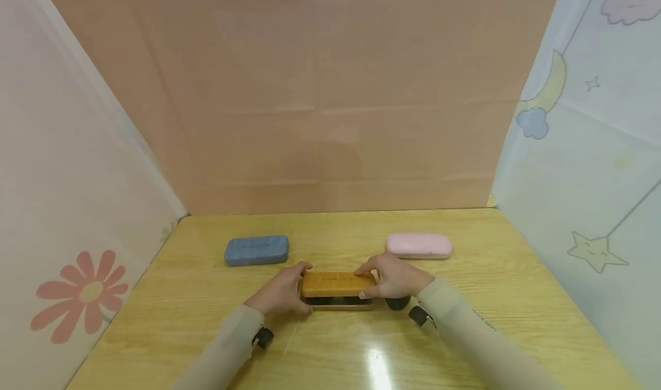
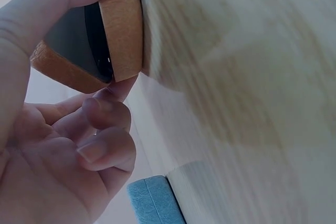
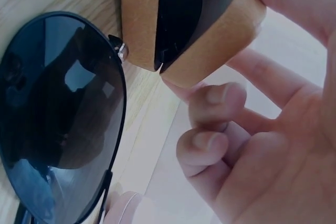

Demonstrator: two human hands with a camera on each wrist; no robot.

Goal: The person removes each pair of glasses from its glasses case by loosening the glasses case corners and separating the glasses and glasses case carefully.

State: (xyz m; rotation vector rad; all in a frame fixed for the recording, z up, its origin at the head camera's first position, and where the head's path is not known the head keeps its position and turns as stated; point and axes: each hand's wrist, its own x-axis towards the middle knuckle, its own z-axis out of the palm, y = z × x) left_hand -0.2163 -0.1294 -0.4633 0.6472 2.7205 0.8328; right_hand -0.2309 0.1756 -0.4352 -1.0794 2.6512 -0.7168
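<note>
An orange-brown glasses case (image 1: pixel 338 284) lies on the table in front of me, its lid part raised and the dark inside showing along the near side. My left hand (image 1: pixel 279 289) grips its left end, thumb at the near side and fingers round the far side. With thumb and fingers my right hand (image 1: pixel 397 278) holds the lid's right end. The right wrist view shows the lid (image 3: pixel 215 51) tilted over the base (image 3: pixel 140 19), and a pair of dark sunglasses (image 3: pixel 63 114) on the table just beside the case, partly under the right hand in the head view.
A blue glasses case (image 1: pixel 256 250) lies behind on the left, and a pink glasses case (image 1: pixel 419 245) behind on the right, both closed. Beyond the wooden table (image 1: pixel 335 229) stands an orange-brown backdrop (image 1: pixel 320 92), with patterned sheets at both sides.
</note>
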